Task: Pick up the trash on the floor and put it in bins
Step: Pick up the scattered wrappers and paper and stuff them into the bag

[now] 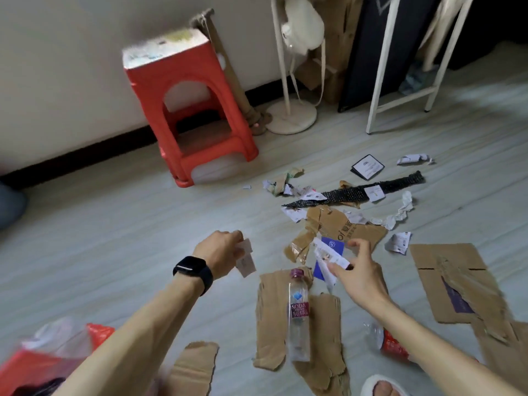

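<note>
My left hand [221, 251], with a black watch on its wrist, holds a small white paper scrap [246, 260] above the floor. To its right, my right hand [355, 271] pinches a bunch of white paper scraps [328, 257] over a blue card [333, 244]. A clear soda bottle [298, 315] with a purple cap lies on a torn cardboard piece [270, 318] below my hands. More paper scraps [398, 242], cardboard pieces [454, 278] and a black mesh strip [351, 191] are scattered on the floor beyond. A red bin with a plastic liner [43, 358] shows at the bottom left.
A red plastic stool [185, 110] stands by the wall at the back. A white fan stand base [291, 117], a white rack leg [380, 81] and leaning cardboard stand at the back right. A crushed bottle with a red label [388, 341] lies near my slippered foot [380, 387].
</note>
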### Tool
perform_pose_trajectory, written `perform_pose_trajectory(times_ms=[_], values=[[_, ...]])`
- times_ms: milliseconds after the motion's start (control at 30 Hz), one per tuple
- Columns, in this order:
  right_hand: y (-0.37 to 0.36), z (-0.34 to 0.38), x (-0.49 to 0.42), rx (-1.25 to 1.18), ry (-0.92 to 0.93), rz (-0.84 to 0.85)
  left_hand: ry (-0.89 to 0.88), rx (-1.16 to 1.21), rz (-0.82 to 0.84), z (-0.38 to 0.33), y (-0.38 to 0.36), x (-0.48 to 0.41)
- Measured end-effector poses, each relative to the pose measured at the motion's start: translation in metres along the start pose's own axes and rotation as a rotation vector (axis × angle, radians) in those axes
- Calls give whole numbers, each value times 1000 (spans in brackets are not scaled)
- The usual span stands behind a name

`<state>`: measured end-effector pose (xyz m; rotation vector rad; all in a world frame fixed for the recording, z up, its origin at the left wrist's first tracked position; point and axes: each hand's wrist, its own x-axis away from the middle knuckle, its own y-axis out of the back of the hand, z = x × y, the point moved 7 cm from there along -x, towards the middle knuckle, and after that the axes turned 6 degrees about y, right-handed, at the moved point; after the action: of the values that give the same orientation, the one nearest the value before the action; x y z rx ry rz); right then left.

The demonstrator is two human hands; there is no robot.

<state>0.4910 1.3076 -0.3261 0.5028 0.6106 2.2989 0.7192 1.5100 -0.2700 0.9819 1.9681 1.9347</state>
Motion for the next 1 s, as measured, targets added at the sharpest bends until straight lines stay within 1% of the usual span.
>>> perform_pose_trajectory(times_ms=[67,167,200,300,367,433,533,633,833,933,1000], values=[[4,42,6,3,100,30,77,86,-51,34,27,26],[3,124,28,88,312,86,225,322,-168,94,68,91],[2,147,34,119,375,105,250,364,-207,109,75,108],[-8,214,58,182,542,173,320,407,-317,158,86,163],[-23,258,80,215,653,227,402,471,-387,195,88,208],[-39,287,97,237,729,292,477,480,-426,222,86,240],[-83,322,132,272,828,422,616,513,-505,268,73,296],[-127,336,161,260,869,494,725,550,-532,298,53,334],[-227,327,213,316,903,696,921,539,-467,342,-4,372],[-263,320,228,369,901,735,970,543,-421,349,-24,372],[-286,317,233,391,861,763,975,593,-402,352,-38,367]])
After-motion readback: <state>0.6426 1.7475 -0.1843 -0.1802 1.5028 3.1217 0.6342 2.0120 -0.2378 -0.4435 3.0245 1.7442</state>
